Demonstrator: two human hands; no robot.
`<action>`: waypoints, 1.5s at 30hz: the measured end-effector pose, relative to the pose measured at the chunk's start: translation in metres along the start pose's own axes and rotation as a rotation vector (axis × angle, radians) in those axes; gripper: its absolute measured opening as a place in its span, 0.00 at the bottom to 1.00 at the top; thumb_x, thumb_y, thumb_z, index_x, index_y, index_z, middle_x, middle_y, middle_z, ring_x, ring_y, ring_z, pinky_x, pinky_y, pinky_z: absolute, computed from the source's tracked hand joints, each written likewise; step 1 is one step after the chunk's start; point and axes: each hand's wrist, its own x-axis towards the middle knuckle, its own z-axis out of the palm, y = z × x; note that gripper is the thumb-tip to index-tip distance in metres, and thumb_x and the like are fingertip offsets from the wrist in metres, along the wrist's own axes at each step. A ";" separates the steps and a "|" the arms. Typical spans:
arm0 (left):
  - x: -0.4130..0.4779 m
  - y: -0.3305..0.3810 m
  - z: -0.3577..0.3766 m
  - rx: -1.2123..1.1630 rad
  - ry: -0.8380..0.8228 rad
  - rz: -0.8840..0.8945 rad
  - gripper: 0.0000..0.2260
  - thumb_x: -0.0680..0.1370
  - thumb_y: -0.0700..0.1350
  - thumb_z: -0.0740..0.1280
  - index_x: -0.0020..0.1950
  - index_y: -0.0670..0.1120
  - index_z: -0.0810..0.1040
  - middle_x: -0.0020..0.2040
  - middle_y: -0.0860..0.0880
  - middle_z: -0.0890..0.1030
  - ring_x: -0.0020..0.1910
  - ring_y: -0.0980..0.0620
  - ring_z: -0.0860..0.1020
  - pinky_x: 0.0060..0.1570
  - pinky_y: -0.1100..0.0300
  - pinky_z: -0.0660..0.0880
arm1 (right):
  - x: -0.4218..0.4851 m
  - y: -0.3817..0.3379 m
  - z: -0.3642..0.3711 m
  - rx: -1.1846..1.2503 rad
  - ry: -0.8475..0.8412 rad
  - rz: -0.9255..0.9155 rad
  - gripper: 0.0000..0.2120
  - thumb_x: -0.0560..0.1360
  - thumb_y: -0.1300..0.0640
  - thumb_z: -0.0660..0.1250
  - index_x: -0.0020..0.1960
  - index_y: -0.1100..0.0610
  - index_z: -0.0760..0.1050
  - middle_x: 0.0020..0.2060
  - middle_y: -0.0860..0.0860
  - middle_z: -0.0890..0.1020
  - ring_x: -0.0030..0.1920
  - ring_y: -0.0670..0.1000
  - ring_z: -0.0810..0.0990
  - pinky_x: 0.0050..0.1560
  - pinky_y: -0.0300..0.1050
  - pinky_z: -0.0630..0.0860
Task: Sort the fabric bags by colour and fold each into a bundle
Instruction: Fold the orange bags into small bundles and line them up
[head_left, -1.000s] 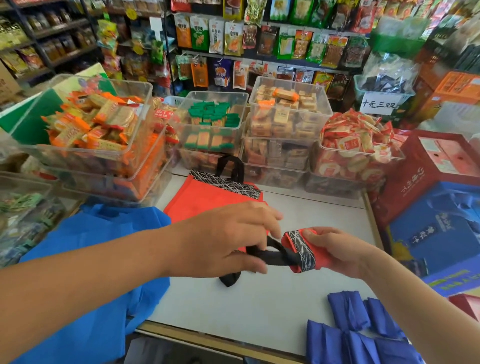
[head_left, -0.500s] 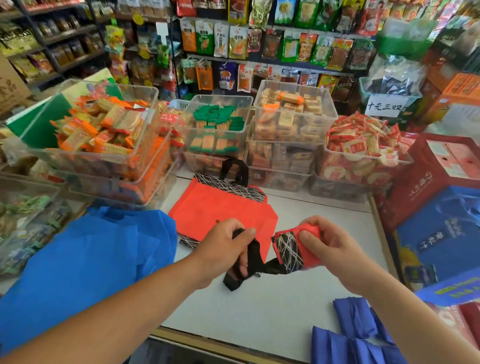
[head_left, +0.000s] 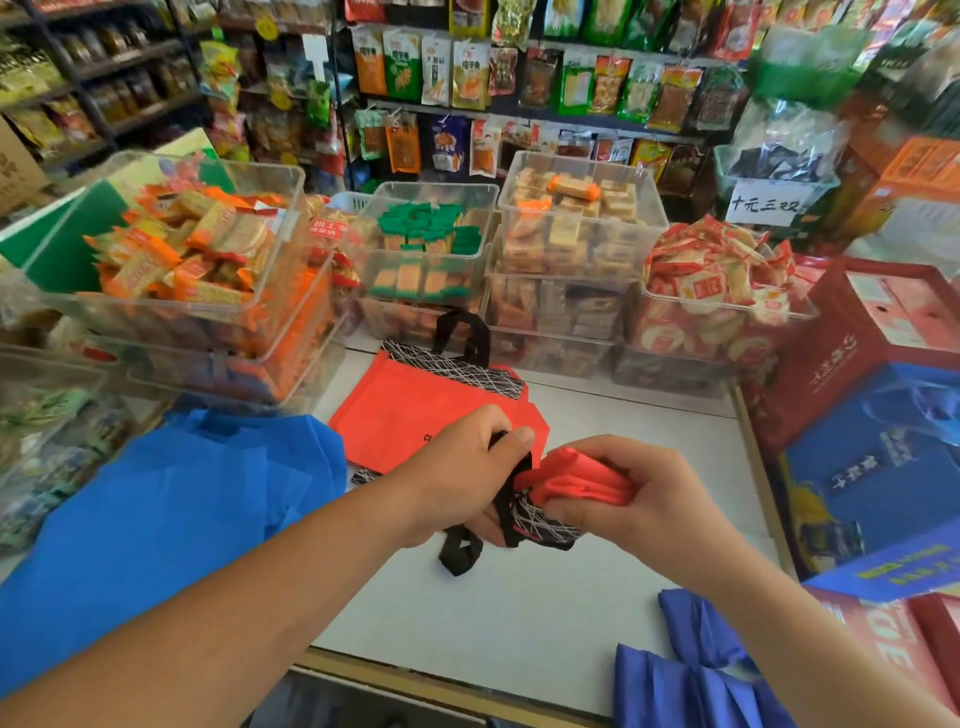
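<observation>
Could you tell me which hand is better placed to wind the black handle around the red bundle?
Probably the left hand: it pinches the black handle, while the right hand grips the red bundle.

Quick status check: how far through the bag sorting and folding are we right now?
Done: dark blue bundles lie folded at the near right corner. In hand: the right grip holds a rolled red bag, while the left grip holds its black handles, apparently to wrap them round. Left: a flat red bag just beyond and the light blue pile at left, both unfolded.
</observation>
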 end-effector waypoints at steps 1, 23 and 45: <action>-0.001 0.001 0.000 0.002 -0.008 0.015 0.14 0.86 0.55 0.60 0.56 0.43 0.70 0.43 0.41 0.80 0.37 0.40 0.85 0.32 0.53 0.82 | -0.001 -0.002 -0.002 0.015 -0.019 0.021 0.19 0.65 0.59 0.84 0.50 0.42 0.84 0.43 0.50 0.87 0.43 0.55 0.85 0.46 0.57 0.83; -0.005 -0.023 0.035 -0.207 0.190 0.176 0.07 0.81 0.57 0.68 0.58 0.61 0.81 0.61 0.45 0.76 0.57 0.47 0.82 0.40 0.47 0.85 | -0.001 0.018 0.023 0.019 0.130 0.062 0.15 0.71 0.70 0.76 0.39 0.55 0.72 0.28 0.43 0.76 0.28 0.43 0.73 0.30 0.33 0.70; 0.007 -0.077 0.063 -0.439 0.337 0.067 0.09 0.78 0.38 0.74 0.56 0.48 0.83 0.50 0.44 0.86 0.48 0.55 0.83 0.50 0.61 0.80 | -0.007 0.052 0.050 0.048 0.117 0.161 0.14 0.74 0.67 0.73 0.53 0.51 0.76 0.39 0.50 0.83 0.35 0.45 0.83 0.35 0.37 0.78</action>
